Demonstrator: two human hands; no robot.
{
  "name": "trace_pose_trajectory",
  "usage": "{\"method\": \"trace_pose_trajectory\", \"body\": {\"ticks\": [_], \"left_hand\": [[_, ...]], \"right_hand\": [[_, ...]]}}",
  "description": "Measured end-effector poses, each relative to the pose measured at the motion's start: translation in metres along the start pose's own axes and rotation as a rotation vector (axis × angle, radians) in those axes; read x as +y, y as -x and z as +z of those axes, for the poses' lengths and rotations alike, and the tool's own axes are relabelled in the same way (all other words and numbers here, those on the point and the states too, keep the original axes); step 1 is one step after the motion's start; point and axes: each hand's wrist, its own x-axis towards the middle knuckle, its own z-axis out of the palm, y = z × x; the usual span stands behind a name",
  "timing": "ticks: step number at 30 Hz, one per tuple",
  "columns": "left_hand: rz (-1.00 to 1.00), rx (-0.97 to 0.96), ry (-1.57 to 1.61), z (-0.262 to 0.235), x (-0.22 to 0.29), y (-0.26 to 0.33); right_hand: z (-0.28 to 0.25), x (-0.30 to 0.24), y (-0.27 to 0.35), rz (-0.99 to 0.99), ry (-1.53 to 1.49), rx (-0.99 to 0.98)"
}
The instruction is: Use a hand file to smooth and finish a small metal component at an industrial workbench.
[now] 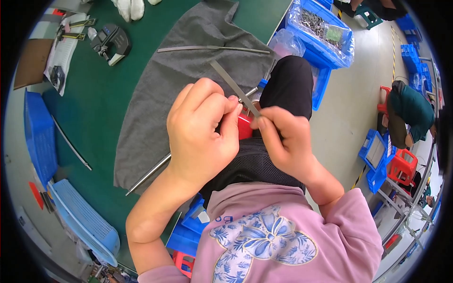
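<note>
Now left hand [200, 127] pinching rod [252, 91], right hand [289, 140] pinching flat strip [229, 84], crossed between hands.

the cloth [151, 108] lies on the table [89, 118], right of the micrometer [123, 41].

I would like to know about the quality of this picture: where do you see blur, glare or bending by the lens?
In the head view, the bare right hand looks slightly smeared, probably by motion; in the same head view, the shiny round metal rod carries a bright glint, and the yellow-and-black striped floor tape curves near the dark fisheye rim.
</note>
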Motion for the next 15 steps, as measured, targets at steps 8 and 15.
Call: {"method": "trace_pose_trajectory", "body": {"ticks": [8, 15], "left_hand": [[-0.009, -0.008, -0.007, -0.002, 0.0, -0.003], [-0.003, -0.022, -0.016, -0.002, 0.001, -0.002]], "right_hand": [[0.0, 0.001, 0.0, -0.031, 0.015, -0.008], [0.003, -0.002, -0.008, -0.009, -0.036, -0.013]]}}
